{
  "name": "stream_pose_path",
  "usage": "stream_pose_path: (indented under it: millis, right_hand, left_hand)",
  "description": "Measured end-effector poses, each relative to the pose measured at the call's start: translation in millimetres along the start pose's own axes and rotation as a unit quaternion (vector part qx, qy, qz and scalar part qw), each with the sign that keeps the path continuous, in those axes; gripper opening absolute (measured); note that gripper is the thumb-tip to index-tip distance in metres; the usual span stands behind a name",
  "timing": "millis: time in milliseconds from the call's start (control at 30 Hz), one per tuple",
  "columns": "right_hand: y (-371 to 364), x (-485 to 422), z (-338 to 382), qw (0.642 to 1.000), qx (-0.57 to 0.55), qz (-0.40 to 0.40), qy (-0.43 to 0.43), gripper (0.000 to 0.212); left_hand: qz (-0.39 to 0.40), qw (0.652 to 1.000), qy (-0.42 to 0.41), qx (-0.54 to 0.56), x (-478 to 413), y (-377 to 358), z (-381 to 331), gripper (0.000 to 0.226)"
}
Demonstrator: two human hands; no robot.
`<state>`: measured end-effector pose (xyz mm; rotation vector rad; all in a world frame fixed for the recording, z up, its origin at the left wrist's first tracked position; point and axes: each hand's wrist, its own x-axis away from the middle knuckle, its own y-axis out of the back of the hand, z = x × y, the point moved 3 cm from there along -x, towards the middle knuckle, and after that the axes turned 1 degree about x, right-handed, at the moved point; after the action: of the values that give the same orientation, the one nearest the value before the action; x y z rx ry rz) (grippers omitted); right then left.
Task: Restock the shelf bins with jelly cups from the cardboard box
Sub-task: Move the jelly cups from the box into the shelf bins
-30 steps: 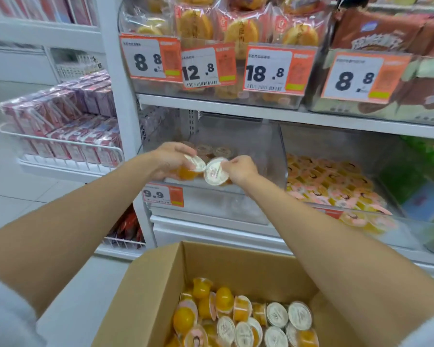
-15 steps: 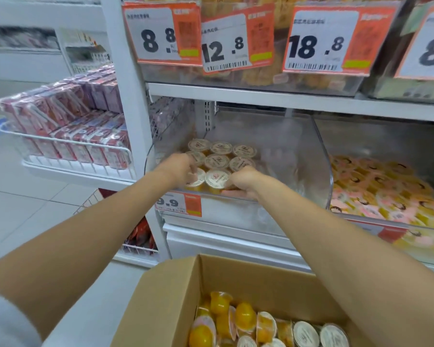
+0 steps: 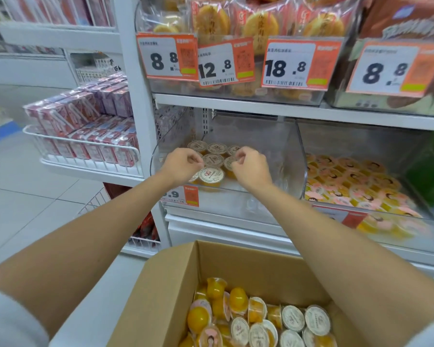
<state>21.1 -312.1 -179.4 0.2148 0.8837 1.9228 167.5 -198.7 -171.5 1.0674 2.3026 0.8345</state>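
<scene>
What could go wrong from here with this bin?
The left hand and right hand hover low over the front jelly cup, which sits near the clear bin front lip; a knuckle could knock it out. The cardboard box holds white-lidded cups and pink-lidded cups, so a pink one could land in the wrong bin.

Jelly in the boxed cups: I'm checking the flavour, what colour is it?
Yellow-orange jelly, seen best in the head view.
</scene>
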Motion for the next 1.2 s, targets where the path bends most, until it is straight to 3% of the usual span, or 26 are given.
stream_pose_path:
  millis: [133, 233, 367, 467, 567, 667, 800, 867, 1000, 1200]
  right_hand:
    - [33.5, 57.0, -9.1, 0.990, 0.035, -0.021, 0.138, 0.009]
    - [40.3, 99.0, -46.5, 0.987, 0.063, 0.010, 0.145, 0.005]
    - [26.4, 149.0, -131.0, 0.981, 0.127, 0.141, 0.040, 0.006]
    - [14.6, 181.6, -199.0, 0.954, 0.161, 0.248, -0.054, 0.016]
    - [2.4, 208.2, -261.7, 0.927, 0.160, 0.302, -0.154, 0.025]
    - [-16.6, 233.2, -307.3, 0.905, 0.131, 0.335, -0.228, 0.027]
    - [-59.0, 253.7, -331.7, 0.887, 0.063, 0.354, -0.288, 0.019]
    - [-84.3, 259.7, -334.7, 0.878, 0.021, 0.365, -0.309, 0.025]
    - [-126.6, 270.3, -334.6, 0.866, 0.021, 0.378, -0.327, 0.065]
    - [-128.7, 268.9, -345.0, 0.880, 0.010, 0.277, -0.384, 0.046]
  left_hand:
    - [0.013, 0.998, -0.016, 0.052, 40.5, -17.6, -41.0, 0.011]
    - [0.085, 0.994, -0.017, 0.062, 72.7, -53.7, -58.3, 0.008]
    - [0.226, 0.974, 0.016, -0.012, 113.6, -132.6, -34.8, 0.005]
    - [0.302, 0.948, 0.060, -0.081, 141.8, -197.2, 5.3, 0.015]
    - [0.364, 0.914, 0.098, -0.149, 166.4, -256.2, 47.0, 0.024]
    - [0.385, 0.892, 0.071, -0.225, 180.6, -303.1, 77.3, 0.040]
    - [0.405, 0.840, -0.024, -0.362, 187.2, -347.1, 105.1, 0.078]
    - [0.441, 0.806, -0.055, -0.390, 189.1, -357.8, 109.3, 0.087]
    - [0.434, 0.772, -0.123, -0.449, 187.7, -369.5, 115.0, 0.084]
    - [0.392, 0.794, -0.204, -0.418, 172.3, -371.9, 117.4, 0.054]
